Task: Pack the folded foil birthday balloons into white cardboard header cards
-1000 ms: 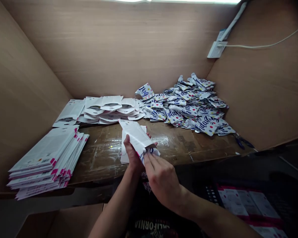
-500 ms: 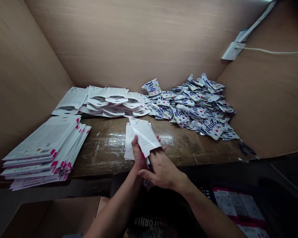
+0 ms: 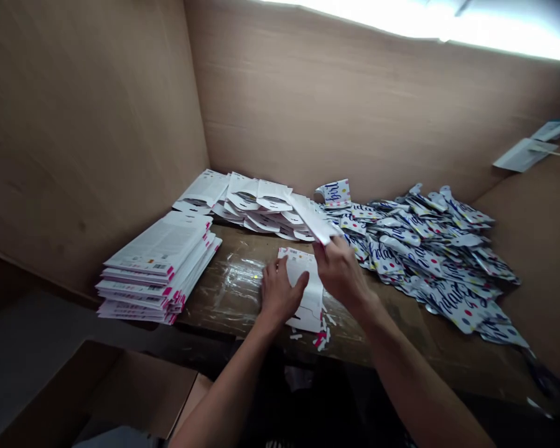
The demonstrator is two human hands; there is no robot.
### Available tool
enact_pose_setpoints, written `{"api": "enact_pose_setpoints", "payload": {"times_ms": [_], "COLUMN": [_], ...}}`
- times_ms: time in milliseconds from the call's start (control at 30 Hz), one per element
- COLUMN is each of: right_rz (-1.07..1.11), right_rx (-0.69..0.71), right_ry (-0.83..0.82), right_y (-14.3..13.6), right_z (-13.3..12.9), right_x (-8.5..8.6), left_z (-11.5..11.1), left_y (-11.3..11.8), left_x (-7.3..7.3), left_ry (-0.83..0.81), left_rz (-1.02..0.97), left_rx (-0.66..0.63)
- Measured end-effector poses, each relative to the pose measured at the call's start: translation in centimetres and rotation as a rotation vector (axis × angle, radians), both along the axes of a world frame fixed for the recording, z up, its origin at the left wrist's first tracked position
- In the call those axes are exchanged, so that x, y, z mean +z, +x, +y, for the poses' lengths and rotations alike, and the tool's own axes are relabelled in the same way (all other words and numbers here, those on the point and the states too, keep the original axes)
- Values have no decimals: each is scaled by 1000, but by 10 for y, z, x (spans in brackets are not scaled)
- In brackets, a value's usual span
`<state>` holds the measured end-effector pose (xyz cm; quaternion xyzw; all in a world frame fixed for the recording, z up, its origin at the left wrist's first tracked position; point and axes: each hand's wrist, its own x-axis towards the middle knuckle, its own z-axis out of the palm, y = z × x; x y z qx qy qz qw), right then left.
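Note:
My right hand (image 3: 343,270) grips a white cardboard sleeve (image 3: 312,218) by its near end. The sleeve is tilted and slightly blurred, over the right part of the opened sleeves (image 3: 261,205) at the back. My left hand (image 3: 282,291) lies with its fingers apart along the left edge of another white printed sleeve (image 3: 310,292), which is flat on the table. Its fingers cover part of that sleeve. To the right is a heap of foil pieces (image 3: 420,242) with dots and dark lettering.
A stack of flat white sleeves with pink edges (image 3: 156,249) stands at the left. Small paper scraps (image 3: 324,333) lie near the table's front edge. Cardboard walls (image 3: 345,106) enclose the back and sides. An open carton (image 3: 135,386) is below at left; dark scissors (image 3: 544,376) lie at far right.
My right hand has come out of the sleeve's opening and carried the sleeve up and away from me. My left hand has let go of it and moved down to the flat sleeve. The view has turned left.

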<state>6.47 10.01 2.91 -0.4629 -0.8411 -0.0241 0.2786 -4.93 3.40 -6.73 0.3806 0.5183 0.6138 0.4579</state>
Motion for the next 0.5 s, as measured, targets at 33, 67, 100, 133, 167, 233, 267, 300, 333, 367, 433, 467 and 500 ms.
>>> {"api": "enact_pose_setpoints", "payload": {"times_ms": [33, 67, 100, 133, 167, 233, 267, 300, 333, 367, 433, 467, 500], "right_rz": [-23, -51, -97, -161, -210, -237, -204, -146, -72, 16, 189, 264, 319], "right_rx": [-3, -4, 19, 82, 149, 256, 297, 331, 360, 371, 301, 217, 127], "right_ry": [77, 109, 85, 15, -46, -109, -108, -93, -77, -61, -46, -51, -76], "right_y": [-17, -36, -56, -74, -89, -105, -104, -97, -85, -67, -22, 2, 25], "right_z": [24, 46, 67, 84, 97, 107, 105, 98, 88, 76, 48, 33, 18], "right_x": [12, 23, 33, 42, 48, 51, 47, 39, 29, 15, -16, -33, -50], "left_z": [4, 7, 9, 11, 13, 16, 17, 18, 19, 19, 18, 17, 16], "left_y": [-9, -17, -23, -27, -30, -35, -38, -42, -46, -50, -59, -63, -66], "left_x": [-3, -6, -8, -8, -9, -9, -10, -10, -12, -14, -19, -22, -24], "left_ry": [-66, -146, -221, -281, -312, -319, -308, -292, -271, -251, -217, -207, -199], "left_rz": [245, 498, 748, 948, 1065, 1150, 1153, 1144, 1130, 1113, 1072, 1049, 1027], "left_rx": [58, 93, 107, 93, 62, -1, -26, -42, -46, -40, -11, 7, 22]}}
